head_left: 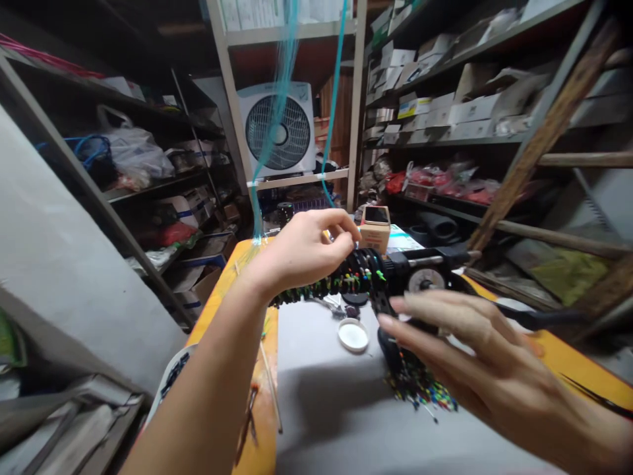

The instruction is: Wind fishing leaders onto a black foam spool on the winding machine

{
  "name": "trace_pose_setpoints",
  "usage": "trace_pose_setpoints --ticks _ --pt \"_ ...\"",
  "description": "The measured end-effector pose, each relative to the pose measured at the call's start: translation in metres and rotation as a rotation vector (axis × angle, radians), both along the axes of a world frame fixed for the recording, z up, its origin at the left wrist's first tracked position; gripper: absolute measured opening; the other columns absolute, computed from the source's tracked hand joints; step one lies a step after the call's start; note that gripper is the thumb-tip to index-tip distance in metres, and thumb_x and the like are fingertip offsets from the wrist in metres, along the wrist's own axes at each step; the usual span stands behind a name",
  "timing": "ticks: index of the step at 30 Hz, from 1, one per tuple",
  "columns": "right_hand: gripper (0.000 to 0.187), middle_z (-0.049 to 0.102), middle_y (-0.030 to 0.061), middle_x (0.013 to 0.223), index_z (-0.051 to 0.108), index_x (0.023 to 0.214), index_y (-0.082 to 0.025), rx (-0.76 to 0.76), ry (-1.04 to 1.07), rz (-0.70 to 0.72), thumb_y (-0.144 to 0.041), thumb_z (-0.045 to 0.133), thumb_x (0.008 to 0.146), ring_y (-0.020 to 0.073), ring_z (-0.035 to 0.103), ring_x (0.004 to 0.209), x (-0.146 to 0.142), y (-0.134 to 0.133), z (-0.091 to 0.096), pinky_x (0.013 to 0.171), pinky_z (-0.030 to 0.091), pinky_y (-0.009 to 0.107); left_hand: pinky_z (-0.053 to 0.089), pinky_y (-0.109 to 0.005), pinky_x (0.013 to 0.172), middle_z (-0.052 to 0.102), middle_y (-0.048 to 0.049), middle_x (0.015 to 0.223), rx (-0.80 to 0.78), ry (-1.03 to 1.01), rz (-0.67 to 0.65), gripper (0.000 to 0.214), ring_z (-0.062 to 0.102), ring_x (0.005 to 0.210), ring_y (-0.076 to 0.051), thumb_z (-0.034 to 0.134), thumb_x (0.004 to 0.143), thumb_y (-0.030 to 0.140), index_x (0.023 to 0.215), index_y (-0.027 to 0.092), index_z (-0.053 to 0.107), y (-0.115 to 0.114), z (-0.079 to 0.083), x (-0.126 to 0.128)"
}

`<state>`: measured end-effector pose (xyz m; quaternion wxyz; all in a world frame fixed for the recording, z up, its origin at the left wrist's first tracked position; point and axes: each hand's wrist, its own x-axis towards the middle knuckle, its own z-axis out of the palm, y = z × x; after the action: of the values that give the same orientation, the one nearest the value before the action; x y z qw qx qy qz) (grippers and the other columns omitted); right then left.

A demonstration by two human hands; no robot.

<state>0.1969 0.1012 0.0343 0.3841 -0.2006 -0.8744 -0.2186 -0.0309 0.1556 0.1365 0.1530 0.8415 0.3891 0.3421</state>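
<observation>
Above a row of black bands (341, 280) with small coloured beads along it, my left hand (316, 247) is bent at the wrist. Its thumb and fingers are pinched together, and whatever they hold is too small to make out. My right hand (475, 349) is partly blurred, its fingers stretched out beside a hanging black loop (380, 300); contact is unclear and the thumb is hidden. The row runs to a black machine arm with a metal rod (420, 260) and a round dial (425, 280). Below my right hand hangs a dark bunch with multicoloured bead-like tips (430, 389).
A white round lid (353, 335) lies on the grey sheet (316, 409) over the yellow table (264, 455). A cardboard box (374, 236) stands behind the row. Teal strands (332, 99) hang ahead, before a box fan (279, 132). Loaded shelves (445, 142) line both sides.
</observation>
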Motion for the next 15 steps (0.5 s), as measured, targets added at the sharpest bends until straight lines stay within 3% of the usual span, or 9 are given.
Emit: trace_pose_setpoints --ticks 3,5,10,15 --pt "0.011 0.063 0.0056 0.092 0.065 0.095 -0.020 -0.303 -0.047 -0.134 -0.014 0.055 0.094 0.0195 0.059 0.087 0.020 -0.029 -0.027 0.073 0.052 0.034 0.049 -0.022 0.063 0.068 -0.0003 0.079 0.168 -0.076 -0.018 0.018 0.062 0.070 -0.011 0.052 0.084 0.012 0.089 0.015 0.068 -0.003 -0.001 0.002" --pt "0.013 0.061 0.0031 0.082 0.062 0.082 -0.023 -0.414 -0.096 -0.226 -0.023 0.057 0.094 0.0182 0.058 0.077 0.031 -0.040 -0.050 0.062 0.051 0.031 0.052 -0.024 0.071 0.068 -0.0010 0.081 0.284 -0.086 -0.012 0.018 0.066 0.079 -0.013 0.051 0.084 0.010 0.091 0.015 0.068 -0.006 0.000 0.000" --pt "0.011 0.062 0.0034 0.083 0.063 0.087 -0.023 -0.417 -0.014 -0.317 -0.031 0.058 0.095 0.0205 0.060 0.081 0.038 -0.041 -0.098 0.068 0.053 0.033 0.054 -0.033 0.084 0.068 -0.0044 0.096 0.374 0.000 0.014 0.022 0.066 0.091 -0.017 0.050 0.087 0.009 0.101 0.016 0.065 -0.027 -0.002 -0.016" --pt "0.011 0.066 0.0035 0.090 0.064 0.091 -0.024 -0.374 0.047 -0.273 -0.028 0.054 0.095 0.0212 0.066 0.083 0.039 -0.040 -0.109 0.074 0.056 0.033 0.044 -0.040 0.106 0.058 -0.0095 0.130 0.418 0.296 0.083 0.054 0.053 0.122 -0.022 0.050 0.079 0.001 0.131 0.017 0.050 -0.055 -0.021 -0.028"
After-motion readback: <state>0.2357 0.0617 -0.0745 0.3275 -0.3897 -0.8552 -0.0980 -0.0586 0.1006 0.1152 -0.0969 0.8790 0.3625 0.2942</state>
